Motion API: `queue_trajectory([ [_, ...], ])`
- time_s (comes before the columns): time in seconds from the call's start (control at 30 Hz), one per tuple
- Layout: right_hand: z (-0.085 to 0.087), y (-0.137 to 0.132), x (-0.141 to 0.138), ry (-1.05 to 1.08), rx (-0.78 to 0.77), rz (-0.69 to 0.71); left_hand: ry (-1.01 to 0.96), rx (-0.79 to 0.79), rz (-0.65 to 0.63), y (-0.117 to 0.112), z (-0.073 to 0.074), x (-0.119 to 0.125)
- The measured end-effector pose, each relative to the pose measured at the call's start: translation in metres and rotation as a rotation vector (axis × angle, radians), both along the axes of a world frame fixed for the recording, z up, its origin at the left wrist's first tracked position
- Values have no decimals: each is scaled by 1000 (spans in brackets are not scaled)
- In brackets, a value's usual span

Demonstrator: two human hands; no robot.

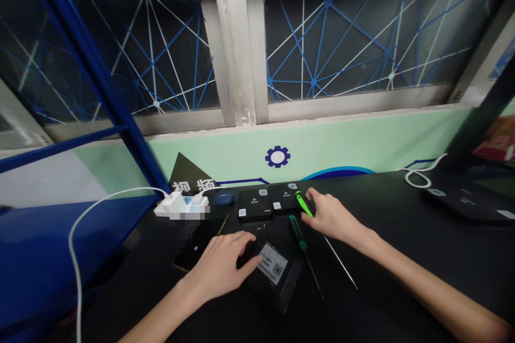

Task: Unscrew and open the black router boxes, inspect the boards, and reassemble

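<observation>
Head view looks down on a black table (386,225) below a window, with our left hand (219,265) over a black box (287,284) that lies label side up at about 6 o'clock. Our left fingers (243,238) stand slightly apart and rest on the box without clamping it. Its white barcode label (272,262) shows beside our thumb. Our right hand (328,217) is at about 4 o'clock, its fingers closed around a green-handled screwdriver (303,203), whose thin shaft runs out beneath the palm toward 5 o'clock. A second green-and-black screwdriver (295,229) lies on the table between our hands, its tip pointing toward 5 o'clock.

Two black boxes (255,203) sit side by side at about 12 o'clock, their tops facing up. As things lie, no box shows an open casing, and no screws or loose parts are visible. Farther left are a blue earbud case (223,198) and a white power strip (181,204) with a white cable (76,257). A dark phone (195,246) lies partly under our left hand.
</observation>
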State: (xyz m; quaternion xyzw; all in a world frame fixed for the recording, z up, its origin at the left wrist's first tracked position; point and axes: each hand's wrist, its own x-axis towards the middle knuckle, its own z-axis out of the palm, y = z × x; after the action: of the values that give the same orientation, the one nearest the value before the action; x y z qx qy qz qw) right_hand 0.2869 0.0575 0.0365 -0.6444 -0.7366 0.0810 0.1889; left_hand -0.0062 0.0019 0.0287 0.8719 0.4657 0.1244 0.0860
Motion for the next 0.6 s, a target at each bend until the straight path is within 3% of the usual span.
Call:
queue_trajectory([
  [0.33,-3,-4,3,-136,-223,-23,-50,2,78,4,0,1],
  [0.6,-9,-3,2,-100,-259,-14,-34,-8,176,8,-1,-1],
])
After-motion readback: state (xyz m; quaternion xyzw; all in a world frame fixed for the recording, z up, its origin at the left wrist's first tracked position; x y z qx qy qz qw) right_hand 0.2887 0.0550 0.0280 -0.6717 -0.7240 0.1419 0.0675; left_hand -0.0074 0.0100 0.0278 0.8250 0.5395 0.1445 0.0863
